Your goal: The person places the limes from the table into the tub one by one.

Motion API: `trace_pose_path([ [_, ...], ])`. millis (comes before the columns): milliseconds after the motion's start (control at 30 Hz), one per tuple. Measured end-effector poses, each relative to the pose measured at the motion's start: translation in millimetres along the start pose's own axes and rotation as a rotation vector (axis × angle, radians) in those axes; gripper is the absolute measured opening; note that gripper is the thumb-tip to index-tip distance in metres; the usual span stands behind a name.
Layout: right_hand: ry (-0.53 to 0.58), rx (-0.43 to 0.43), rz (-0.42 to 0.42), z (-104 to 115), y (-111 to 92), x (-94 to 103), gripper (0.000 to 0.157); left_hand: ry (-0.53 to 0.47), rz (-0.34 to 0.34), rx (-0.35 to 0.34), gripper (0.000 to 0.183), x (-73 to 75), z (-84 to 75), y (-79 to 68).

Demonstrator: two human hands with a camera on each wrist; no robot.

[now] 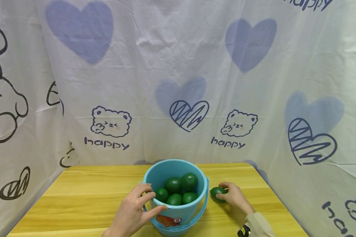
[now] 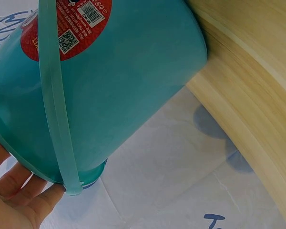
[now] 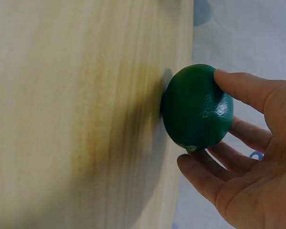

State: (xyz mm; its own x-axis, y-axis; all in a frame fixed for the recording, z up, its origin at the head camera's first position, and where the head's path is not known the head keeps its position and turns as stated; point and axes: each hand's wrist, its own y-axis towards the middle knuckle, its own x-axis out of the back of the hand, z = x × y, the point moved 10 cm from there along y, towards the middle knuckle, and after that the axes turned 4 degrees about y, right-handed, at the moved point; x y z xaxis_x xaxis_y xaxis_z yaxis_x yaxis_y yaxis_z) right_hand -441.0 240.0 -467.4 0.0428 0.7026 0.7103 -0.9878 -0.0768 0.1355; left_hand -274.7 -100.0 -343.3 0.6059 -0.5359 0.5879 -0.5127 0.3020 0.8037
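A light-blue bucket (image 1: pixel 192 210) stands on the table with several dark green, egg-shaped fruits (image 1: pixel 172 185) inside. My left hand (image 1: pixel 133 209) holds the bucket at its left rim, the fingers over the edge and the thumb along the near side. In the left wrist view those fingertips meet the rim beside the handle (image 2: pixel 55 105). To the right of the bucket, my right hand (image 1: pixel 234 197) grips another fruit (image 3: pixel 196 107), smooth and glossy like an avocado with a small stem nub. Thumb and fingers lie on opposite sides of it, close over the wood.
The yellow wood-grain table (image 1: pixel 92 194) ends at a white curtain (image 1: pixel 154 138) printed with hearts and bears. More of this cloth hangs at both sides. A red label (image 2: pixel 69 28) is on the bucket's wall.
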Motion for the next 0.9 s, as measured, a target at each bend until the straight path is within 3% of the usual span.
trace_pose_path([
  [267,-0.003,-0.062,0.034,-8,1,-4.6,0.057,-0.02,0.026,0.041,0.041,-1.1,3.4,0.0],
  [567,0.108,-0.118,0.016,-20,1,-8.1,0.054,-0.025,0.029,0.034,0.041,-1.3,1.8,0.2],
  [900,0.219,-0.027,-0.101,4,0,12.3,0.053,-0.031,0.025,0.047,0.041,-0.5,2.9,0.3],
])
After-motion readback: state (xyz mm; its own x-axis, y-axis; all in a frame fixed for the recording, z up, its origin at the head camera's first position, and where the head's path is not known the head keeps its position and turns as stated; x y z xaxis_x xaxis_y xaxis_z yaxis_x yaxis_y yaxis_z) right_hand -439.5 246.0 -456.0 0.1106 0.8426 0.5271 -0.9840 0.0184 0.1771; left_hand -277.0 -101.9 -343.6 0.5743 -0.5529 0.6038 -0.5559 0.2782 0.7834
